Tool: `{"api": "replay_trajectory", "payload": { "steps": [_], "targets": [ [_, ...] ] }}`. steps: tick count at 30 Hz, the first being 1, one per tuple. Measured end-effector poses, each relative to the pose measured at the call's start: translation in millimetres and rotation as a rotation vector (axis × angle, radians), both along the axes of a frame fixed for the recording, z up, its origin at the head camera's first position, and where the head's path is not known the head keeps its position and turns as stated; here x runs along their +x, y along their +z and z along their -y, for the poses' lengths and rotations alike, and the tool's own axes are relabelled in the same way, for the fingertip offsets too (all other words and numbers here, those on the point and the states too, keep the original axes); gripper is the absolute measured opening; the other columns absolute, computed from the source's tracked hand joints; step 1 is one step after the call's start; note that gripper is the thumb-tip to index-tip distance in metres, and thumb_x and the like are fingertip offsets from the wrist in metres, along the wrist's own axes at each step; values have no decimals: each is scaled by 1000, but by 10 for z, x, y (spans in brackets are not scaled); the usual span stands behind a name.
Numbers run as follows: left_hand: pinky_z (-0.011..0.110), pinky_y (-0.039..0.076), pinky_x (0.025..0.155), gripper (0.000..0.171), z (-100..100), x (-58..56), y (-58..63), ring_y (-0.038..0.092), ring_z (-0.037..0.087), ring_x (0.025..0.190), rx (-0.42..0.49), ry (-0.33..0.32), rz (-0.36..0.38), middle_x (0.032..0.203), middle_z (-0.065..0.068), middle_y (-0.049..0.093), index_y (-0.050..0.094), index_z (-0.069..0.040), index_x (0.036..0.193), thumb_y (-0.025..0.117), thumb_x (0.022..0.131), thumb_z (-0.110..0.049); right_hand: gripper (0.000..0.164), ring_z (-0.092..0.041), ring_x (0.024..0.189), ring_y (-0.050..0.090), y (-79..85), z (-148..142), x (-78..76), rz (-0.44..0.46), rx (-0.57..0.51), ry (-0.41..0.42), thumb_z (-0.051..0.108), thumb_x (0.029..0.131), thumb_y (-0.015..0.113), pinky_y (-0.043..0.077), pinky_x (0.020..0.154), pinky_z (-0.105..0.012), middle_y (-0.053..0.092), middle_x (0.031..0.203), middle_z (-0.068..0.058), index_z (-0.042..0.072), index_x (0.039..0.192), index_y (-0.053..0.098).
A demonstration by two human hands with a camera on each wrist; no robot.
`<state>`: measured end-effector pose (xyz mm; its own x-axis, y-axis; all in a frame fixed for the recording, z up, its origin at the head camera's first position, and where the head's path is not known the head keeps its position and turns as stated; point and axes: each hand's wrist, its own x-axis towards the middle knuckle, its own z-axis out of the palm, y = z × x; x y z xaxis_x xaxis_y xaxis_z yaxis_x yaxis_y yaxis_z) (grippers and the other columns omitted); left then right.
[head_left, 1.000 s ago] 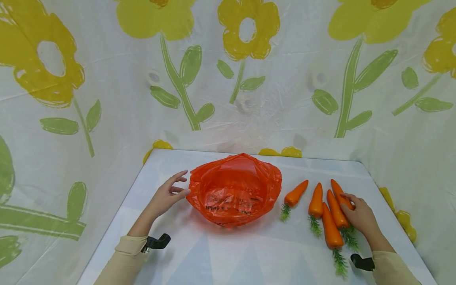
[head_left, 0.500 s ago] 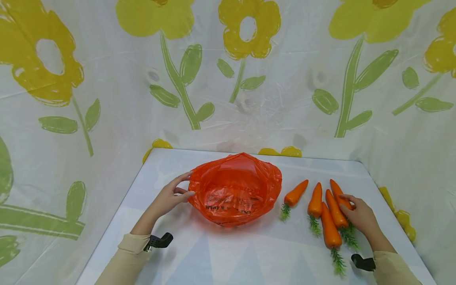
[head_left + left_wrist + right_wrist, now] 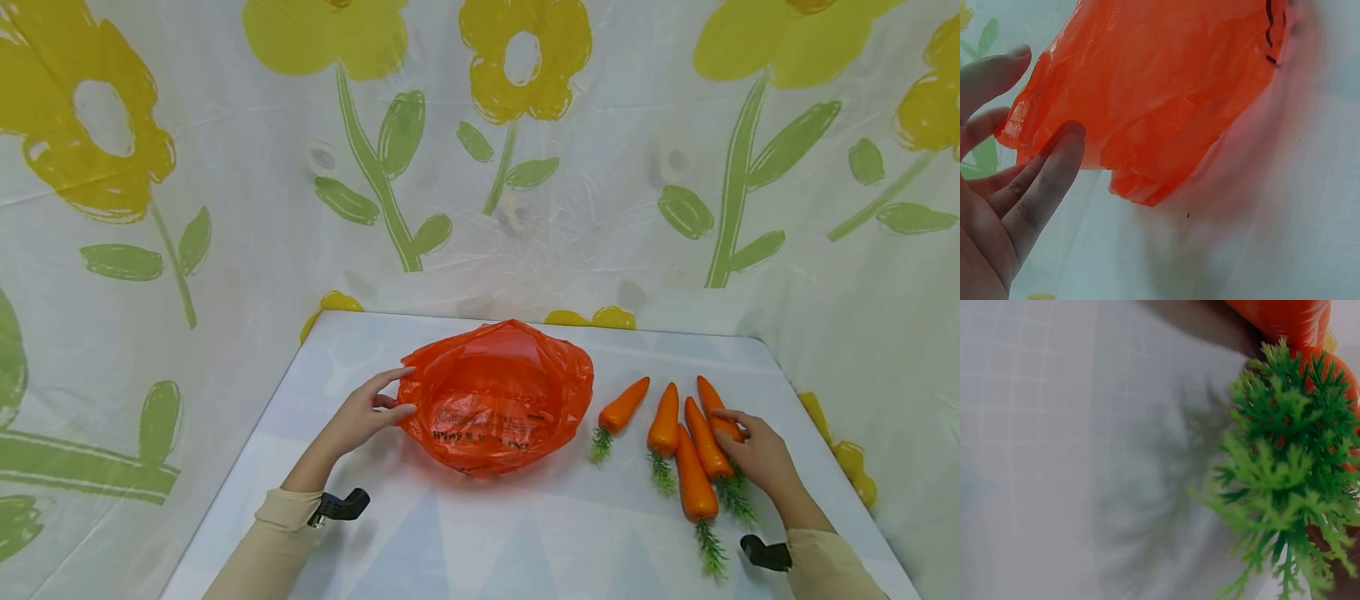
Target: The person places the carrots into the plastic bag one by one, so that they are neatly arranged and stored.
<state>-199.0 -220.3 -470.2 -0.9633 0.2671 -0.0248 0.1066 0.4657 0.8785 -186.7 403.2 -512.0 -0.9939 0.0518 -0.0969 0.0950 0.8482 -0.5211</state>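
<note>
An orange-red plastic bag [image 3: 495,408] stands with its wide mouth toward me in the middle of the table. At its left edge is my left hand [image 3: 352,425], thumb and fingers spread and fairly straight. In the left wrist view the fingertips lie against the bag's side [image 3: 1147,81]. My right hand [image 3: 761,454] holds the rightmost orange carrot [image 3: 708,395], thumb and fingers around its body. Close by lie more carrots: a long one [image 3: 696,483], one beside it [image 3: 703,442] and another upright-pointing one [image 3: 664,423]. Green leaves [image 3: 1291,450] fill the right wrist view's right side.
A separate carrot [image 3: 624,407] lies between the bag and the group. The white table [image 3: 480,533] has pale blue triangles. Behind it and at both sides hangs a flower-printed sheet [image 3: 600,183].
My left hand has moved right, from just beside the bag to its left edge. The right hand stays at the rightmost carrot; the nearby carrots have shifted very slightly.
</note>
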Motion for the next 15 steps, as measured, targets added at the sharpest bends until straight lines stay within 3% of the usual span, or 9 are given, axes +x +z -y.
{"api": "replay_trajectory", "payload": {
  "steps": [5, 9, 15],
  "targets": [
    [43, 60, 85, 67, -31, -10, -24, 69, 27, 93, 21, 7, 37, 146, 21, 50, 43, -13, 154, 74, 95, -21, 55, -47, 103, 51, -6, 1, -1, 14, -11, -16, 35, 105, 55, 53, 86, -59, 45, 133, -39, -5, 141, 49],
    [39, 60, 82, 69, -26, -28, -54, 68, 24, 91, 36, 11, 41, 142, 19, 53, 45, -16, 153, 77, 93, -24, 54, -49, 106, 51, -17, 5, 8, 6, -17, -15, 35, 105, 55, 52, 88, -61, 44, 134, -39, -5, 141, 49],
    [34, 61, 82, 69, -31, -40, -72, 66, 26, 99, 28, 12, -9, 164, 11, 29, 46, -13, 151, 78, 91, -23, 54, -49, 107, 50, -10, 19, 22, 4, -27, -21, 35, 105, 54, 52, 89, -62, 43, 135, -39, -5, 142, 48]
  ]
}}
